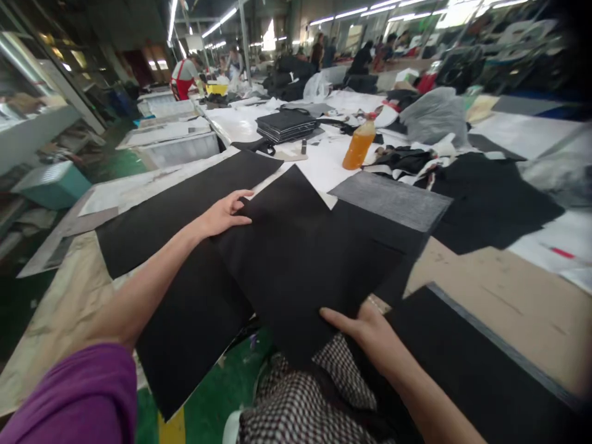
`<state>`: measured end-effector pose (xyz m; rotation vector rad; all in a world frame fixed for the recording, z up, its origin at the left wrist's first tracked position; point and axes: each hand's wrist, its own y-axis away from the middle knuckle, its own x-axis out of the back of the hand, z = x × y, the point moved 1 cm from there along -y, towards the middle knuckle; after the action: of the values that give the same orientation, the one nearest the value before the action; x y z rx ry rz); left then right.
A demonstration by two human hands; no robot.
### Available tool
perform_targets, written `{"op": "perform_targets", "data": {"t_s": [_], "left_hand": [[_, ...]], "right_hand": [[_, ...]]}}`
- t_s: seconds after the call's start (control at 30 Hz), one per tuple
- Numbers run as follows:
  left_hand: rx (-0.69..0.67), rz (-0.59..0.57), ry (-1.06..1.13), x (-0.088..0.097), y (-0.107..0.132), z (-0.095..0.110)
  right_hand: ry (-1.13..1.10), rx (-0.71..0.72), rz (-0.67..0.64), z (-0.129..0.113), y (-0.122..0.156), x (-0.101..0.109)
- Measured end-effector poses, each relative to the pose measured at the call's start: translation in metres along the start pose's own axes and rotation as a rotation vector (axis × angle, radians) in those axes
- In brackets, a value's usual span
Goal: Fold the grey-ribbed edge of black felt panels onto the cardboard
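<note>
A black fabric panel [296, 259] is held at a slant in front of me, its near corner hanging over my lap. My left hand [226, 214] grips its left edge, thumb and forefinger showing at the border. On the lower right side my right hand [365, 327] is closed on the same panel, one digit flat on top and the other fingers hidden. Under and beside it lie a long black panel [185, 209] on the left and a black piece [194, 314] overhanging the table edge. Another black panel with a grey strip [481, 364] lies right of my right hand.
An orange-filled bottle [359, 147] stands beyond the panel, near a stack of black pieces [287, 123]. Grey sheet material [393, 197], a brown board [504, 302] and black scraps [407, 159] cover the right side. A person in a red apron [181, 79] stands far left.
</note>
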<state>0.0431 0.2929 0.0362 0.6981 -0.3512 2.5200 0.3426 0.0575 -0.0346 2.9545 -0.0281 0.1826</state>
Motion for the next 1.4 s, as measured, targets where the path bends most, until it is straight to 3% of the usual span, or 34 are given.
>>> {"op": "perform_targets", "data": {"t_s": [0.07, 0.17, 0.3, 0.43, 0.67, 0.93, 1.4], "left_hand": [[0.033, 0.024, -0.092, 0.03, -0.003, -0.036], [0.068, 0.078, -0.194, 0.058, -0.006, -0.086], [0.103, 0.172, -0.254, 0.072, -0.005, -0.135], [0.134, 0.189, -0.267, 0.074, -0.001, -0.163], [0.157, 0.168, -0.331, 0.075, 0.002, -0.185], [0.177, 0.181, -0.408, 0.084, -0.006, -0.194], [0.173, 0.184, -0.4, 0.082, -0.004, -0.211]], "right_hand": [[-0.108, -0.047, -0.101, 0.001, -0.033, -0.036], [-0.133, 0.008, -0.122, 0.016, -0.075, -0.07], [0.03, 0.207, -0.039, 0.032, -0.111, -0.09], [0.288, 0.244, 0.043, 0.039, -0.123, -0.098], [0.385, 0.192, 0.097, 0.048, -0.125, -0.108], [0.44, 0.224, 0.201, 0.046, -0.124, -0.115], [0.65, 0.288, 0.216, 0.054, -0.122, -0.123]]}}
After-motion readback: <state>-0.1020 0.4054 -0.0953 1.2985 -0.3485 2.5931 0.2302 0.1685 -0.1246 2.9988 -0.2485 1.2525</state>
